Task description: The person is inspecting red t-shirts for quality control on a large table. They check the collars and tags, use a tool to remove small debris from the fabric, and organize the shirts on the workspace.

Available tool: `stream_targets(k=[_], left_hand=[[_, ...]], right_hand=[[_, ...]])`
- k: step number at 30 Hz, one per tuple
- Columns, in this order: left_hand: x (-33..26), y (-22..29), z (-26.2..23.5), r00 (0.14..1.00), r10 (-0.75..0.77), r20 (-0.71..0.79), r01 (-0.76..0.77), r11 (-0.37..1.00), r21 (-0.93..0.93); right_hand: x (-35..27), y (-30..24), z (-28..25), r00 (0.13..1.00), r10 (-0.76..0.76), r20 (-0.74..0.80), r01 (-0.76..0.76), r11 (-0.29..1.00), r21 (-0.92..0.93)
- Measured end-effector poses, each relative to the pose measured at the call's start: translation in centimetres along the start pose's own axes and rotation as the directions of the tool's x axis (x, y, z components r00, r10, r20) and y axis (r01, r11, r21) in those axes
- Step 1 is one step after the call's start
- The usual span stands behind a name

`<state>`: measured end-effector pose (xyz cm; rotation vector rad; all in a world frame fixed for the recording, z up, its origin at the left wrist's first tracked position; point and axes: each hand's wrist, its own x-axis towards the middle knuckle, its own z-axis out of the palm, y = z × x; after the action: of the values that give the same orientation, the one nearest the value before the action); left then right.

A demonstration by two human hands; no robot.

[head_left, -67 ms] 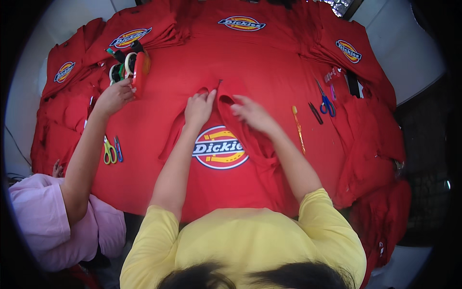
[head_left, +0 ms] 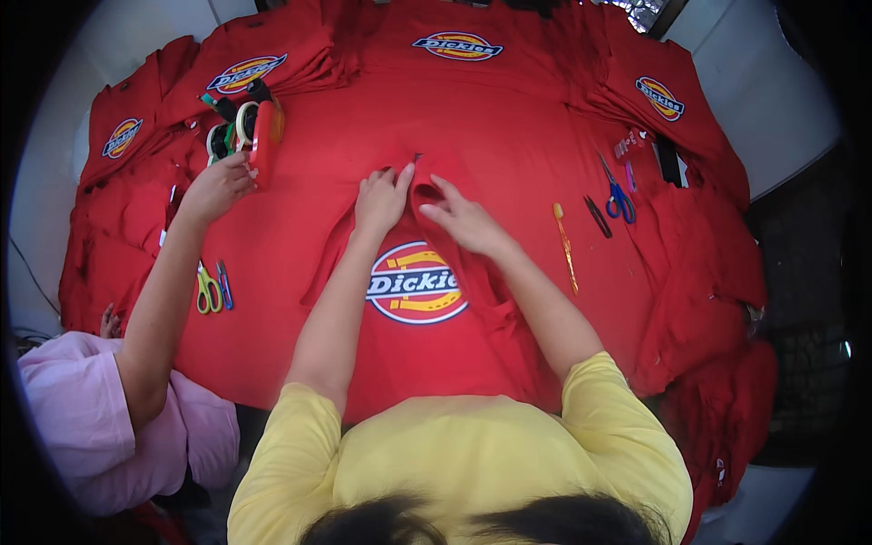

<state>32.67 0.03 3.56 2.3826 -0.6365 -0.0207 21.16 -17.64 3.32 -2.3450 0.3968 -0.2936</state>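
A red shirt (head_left: 413, 350) with a round printed badge lies in front of me, its cloth gathered into raised folds at the far end. My left hand (head_left: 381, 200) is closed over the left fold, the fingertips curled on the cloth and the thumb pointing away from me. My right hand (head_left: 465, 222) is at the curled right fold, thumb and fingers apart. The fingers of the right hand touch or hover at the fold; which of the two is unclear. A small dark tag-like spot (head_left: 418, 157) shows just beyond the fingertips.
Right: a yellow-orange toothbrush (head_left: 565, 247), dark thread snips (head_left: 597, 216), blue-handled scissors (head_left: 620, 202). Left: yellow-green scissors (head_left: 209, 291), blue snips (head_left: 224, 284). A co-worker's hand (head_left: 221, 186) holds a red tape dispenser (head_left: 263, 136). Red shirts (head_left: 454, 73) are piled around the table's edges.
My right hand has moved slightly left, toward the fold, and is less blurred. The left hand has barely shifted. The co-worker's hand has moved a little.
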Motion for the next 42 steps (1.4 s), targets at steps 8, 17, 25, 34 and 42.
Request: stream_targets(k=[8,17,25,34,42], left_hand=[[10.7,-7.7,-9.4,0.952,-0.003,0.305,0.300,-0.171,-0.939],[12.5,-14.7,-5.5,0.915,-0.260,0.309,0.375,0.264,-0.889],[11.2,-9.7,-6.4,0.934,0.139,-0.330,0.000,0.921,0.389],[13.8,-9.7,-3.6,0.959,0.214,-0.187,-0.166,0.956,0.240],[3.0,-10.4,-10.3,0.913,0.319,0.255,-0.304,0.948,-0.097]], right_hand=[[11.3,9.5,-12.4,0.986,0.168,0.003,0.020,-0.138,0.990],[14.2,11.9,-9.3,0.962,0.155,0.225,-0.270,0.433,0.860],[13.2,8.3,-9.7,0.954,-0.085,-0.288,-0.038,0.916,-0.399],[14.3,6.8,-2.8,0.940,0.059,-0.335,-0.237,0.820,-0.522],[3.8,5.3,-8.1,0.951,-0.301,0.076,0.308,0.886,-0.346]])
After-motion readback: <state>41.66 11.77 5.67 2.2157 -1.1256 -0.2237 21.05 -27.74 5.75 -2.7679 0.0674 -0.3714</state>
